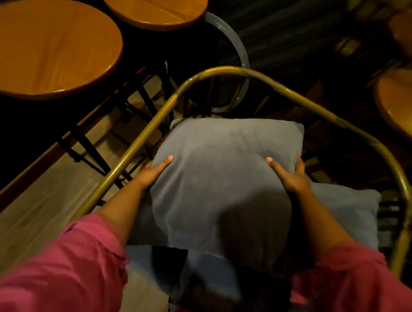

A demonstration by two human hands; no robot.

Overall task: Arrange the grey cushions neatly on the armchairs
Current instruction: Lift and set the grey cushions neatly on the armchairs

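Note:
A grey cushion (223,170) stands against the curved back of an armchair with a yellow metal tube frame (150,126). My left hand (154,171) grips the cushion's left edge, thumb on its front. On the cushion's right edge is my right hand (290,174), thumb on the front and fingers wrapped behind. A second grey cushion (345,214) lies flat on the seat under and to the right of the held one. Pink sleeves cover both forearms.
Two round wooden tabletops (52,50) (154,8) on black legs stand at the upper left. More round wooden tops (400,102) sit at the right edge. A grey metal chair hoop (237,47) is behind the armchair. Pale floor lies at the left.

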